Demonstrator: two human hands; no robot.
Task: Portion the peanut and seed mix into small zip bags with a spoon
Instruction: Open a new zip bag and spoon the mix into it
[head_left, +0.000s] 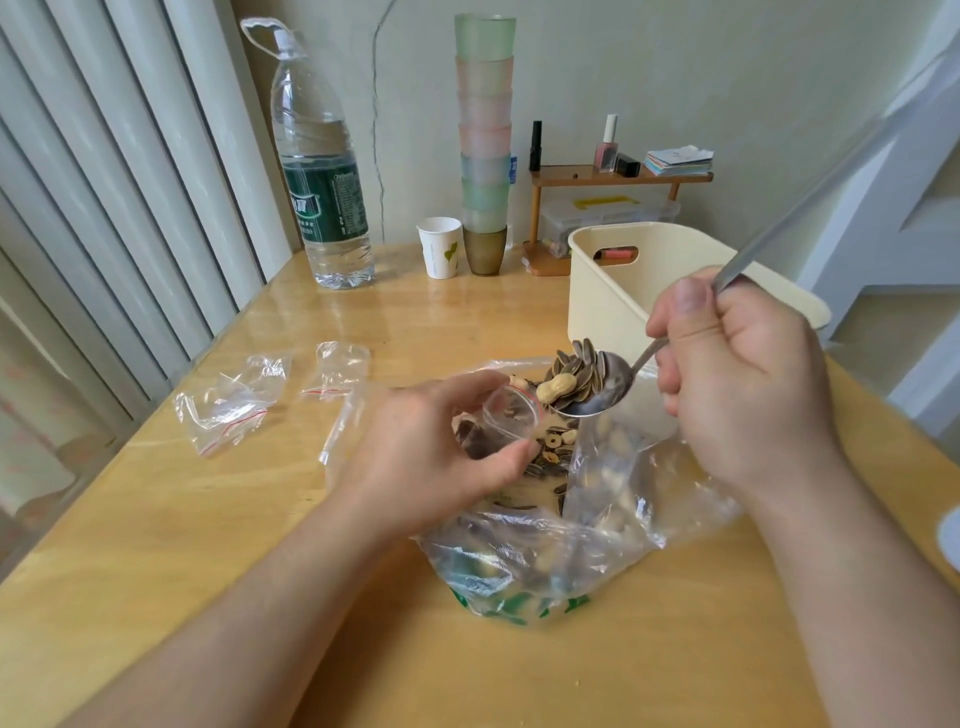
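The left hand (441, 441) pinches a small zip bag (511, 415) between thumb and fingers, holding its mouth open and turned toward the right hand (737, 374). The right hand, fingers curled tight round the handle, grips a spoon (602, 395) whose bowl hangs just beside the bag's mouth. The bowl carries a heap of striped seeds and one peanut in its shell (557, 389). Below and between both hands lies a large clear plastic bag (597, 530), its mouth gaping, holding the peanut and seed mix (556, 447); green print shows at its near end. Beyond the left hand, further out on the desk (208, 545), lie two empty zip bags (228, 405) with red seal lines, apart from each other. Beyond the right hand stands a cream plastic bin (613, 296); its contents cannot be told. At the desk's far edge stand a water bottle (324, 171), part full, a paper cup (440, 247) and a stack of tinted cups (484, 145).
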